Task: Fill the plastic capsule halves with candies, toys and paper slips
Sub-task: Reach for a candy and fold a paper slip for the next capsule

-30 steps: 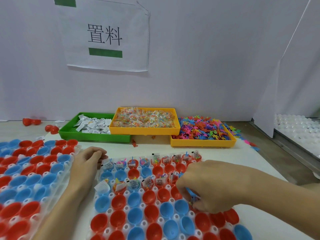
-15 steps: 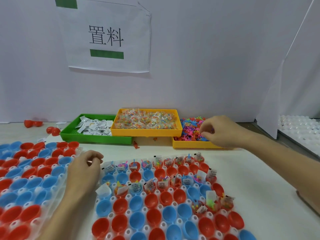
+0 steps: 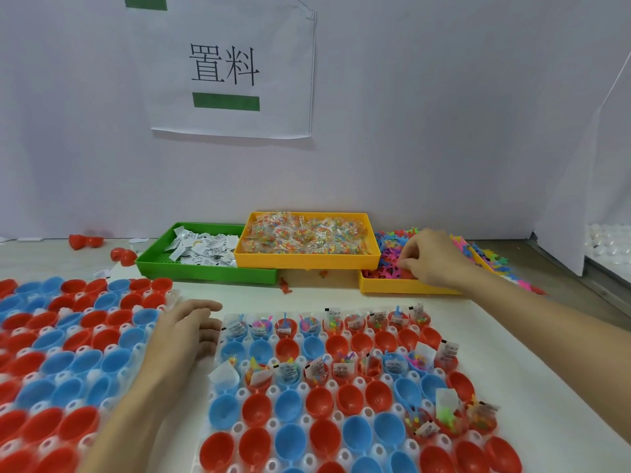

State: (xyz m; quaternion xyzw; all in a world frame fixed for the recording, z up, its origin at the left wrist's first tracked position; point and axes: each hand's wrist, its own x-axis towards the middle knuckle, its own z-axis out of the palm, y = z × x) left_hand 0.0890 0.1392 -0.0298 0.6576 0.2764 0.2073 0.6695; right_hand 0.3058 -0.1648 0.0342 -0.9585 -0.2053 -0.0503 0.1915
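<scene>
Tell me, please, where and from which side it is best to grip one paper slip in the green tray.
Probably pinch a raised free edge of a paper slip from straight above. The slips lie loose and overlapping in the shallow green tray, some tilted with edges up, and its walls block a sideways approach. The left hand is free and nearer; the right hand is busy in the toy tray.

Our right hand [image 3: 431, 259] gone from the capsule tray [image 3: 345, 397] to the far-right yellow bin [image 3: 386, 286], fingers now curled down into the toys [image 3: 389, 259], left hand [image 3: 186, 331] fingers loosened, lying flatter by tray's left edge.
</scene>
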